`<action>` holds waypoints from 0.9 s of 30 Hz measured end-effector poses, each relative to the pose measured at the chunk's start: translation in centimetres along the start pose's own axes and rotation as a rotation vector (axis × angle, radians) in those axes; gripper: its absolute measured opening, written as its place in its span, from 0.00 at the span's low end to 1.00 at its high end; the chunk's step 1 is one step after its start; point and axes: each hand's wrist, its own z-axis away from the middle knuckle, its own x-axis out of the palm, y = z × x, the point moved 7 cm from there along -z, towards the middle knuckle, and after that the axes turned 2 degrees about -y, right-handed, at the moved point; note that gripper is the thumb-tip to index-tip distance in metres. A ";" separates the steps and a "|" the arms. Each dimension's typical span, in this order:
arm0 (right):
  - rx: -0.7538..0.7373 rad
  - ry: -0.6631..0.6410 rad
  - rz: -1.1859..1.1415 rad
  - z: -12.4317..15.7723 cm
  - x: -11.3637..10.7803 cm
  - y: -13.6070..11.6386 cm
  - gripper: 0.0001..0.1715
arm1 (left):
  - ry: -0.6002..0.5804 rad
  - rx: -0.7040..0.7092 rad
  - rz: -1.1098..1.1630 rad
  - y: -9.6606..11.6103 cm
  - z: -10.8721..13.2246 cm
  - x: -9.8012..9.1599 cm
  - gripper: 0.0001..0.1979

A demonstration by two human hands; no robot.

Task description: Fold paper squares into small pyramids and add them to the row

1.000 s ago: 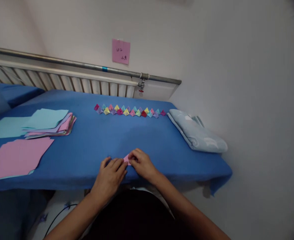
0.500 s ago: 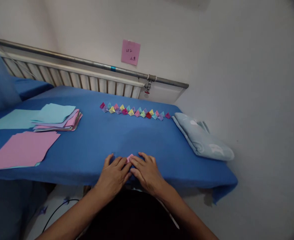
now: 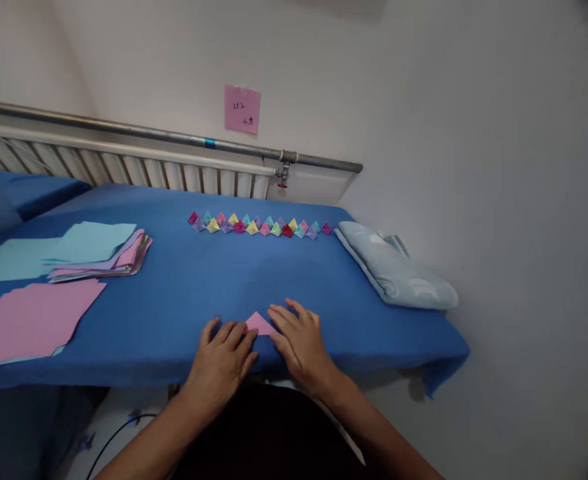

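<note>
A small pink piece of paper (image 3: 259,324), folded to a triangle with its point away from me, lies on the blue cloth near the front edge. My left hand (image 3: 223,357) rests flat over its left corner, fingers stretched out and pressing it down. At the right corner is my right hand (image 3: 301,343), fingers apart, with the thumb side touching or close to the paper. Both hands are open, and parts of the paper's lower corners are hidden under the fingers.
Several folded paper pieces in many colours (image 3: 264,227) form a zigzag row farther back. To the left lie a stack of coloured paper (image 3: 97,243) and pink sheets (image 3: 37,320). A folded light-blue blanket (image 3: 399,270) sits at right. Behind is a radiator (image 3: 174,175) with a pipe.
My hands have moved apart, the right one shifting to the right, so more of the pink paper triangle shows. The view has turned slightly.
</note>
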 end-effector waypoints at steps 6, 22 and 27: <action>-0.065 -0.136 0.070 2.6 1.1 -1.8 0.24 | -0.006 -0.008 0.028 -0.2 0.2 0.1 0.14; 0.089 0.024 -0.007 1.9 -1.3 -0.2 0.18 | 0.006 -0.014 0.031 0.1 0.2 0.5 0.16; 0.089 -0.039 -0.044 -0.5 -0.1 -1.0 0.17 | 0.048 -0.014 0.096 -0.2 0.2 0.5 0.18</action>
